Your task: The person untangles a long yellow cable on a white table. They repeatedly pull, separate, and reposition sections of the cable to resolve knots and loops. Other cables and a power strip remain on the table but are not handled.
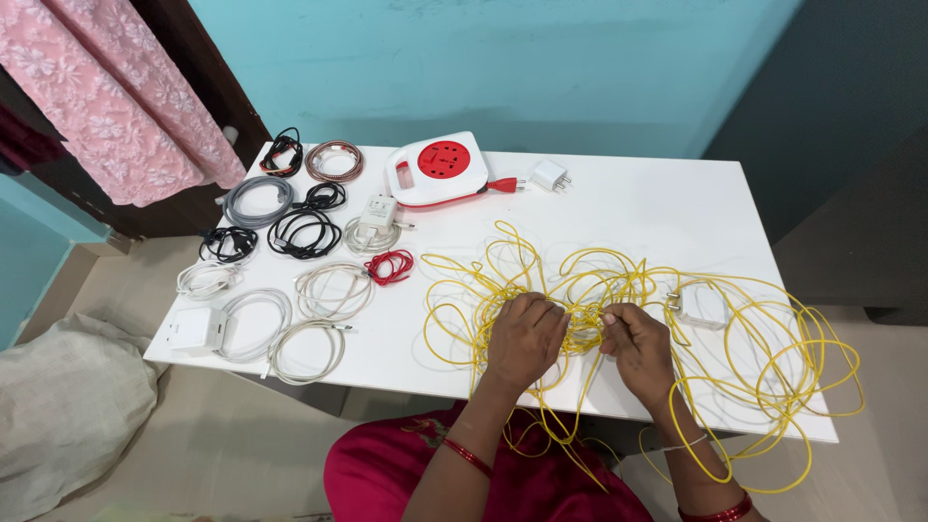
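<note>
The tangled yellow wire point(619, 319) is being unpicked, pinched between the left hand point(525, 340) and right hand point(639, 346); loops beyond the grip need easing apart.

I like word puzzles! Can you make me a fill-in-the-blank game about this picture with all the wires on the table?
1. Both hands, the left hand and the right hand, are in a tangled wire whose colour is ____.
2. The extension reel at the back of the white table is white and ____.
3. The small red cable is wound into a ____.
4. The white adapter lies to the ____ of the right hand.

Missing words: yellow; red; coil; right
</note>
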